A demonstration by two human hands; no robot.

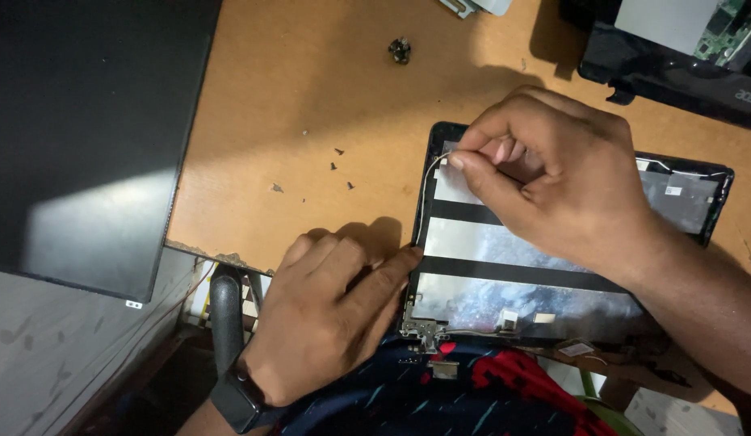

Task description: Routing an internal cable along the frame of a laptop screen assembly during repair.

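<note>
Thin white wire (pixel 425 187) runs along the black foil-lined laptop lid's (pixel 505 278) left edge, right hand (pixel 553 182) pinching its top end, left hand (pixel 327 315) pressing the lid down below.

Left hand (pixel 327 311) lay palm down, knuckles up, fingers (pixel 388 270) stretched forward and slightly right, thumb tucked beneath. Dark band circled the left wrist at the bottom edge. Right hand (pixel 553 173) reached in from the lower right, forearm angled across, wrist bent, thumb and forefinger (pixel 472 165) pinched together at their tips, remaining fingers curled loosely.
</note>
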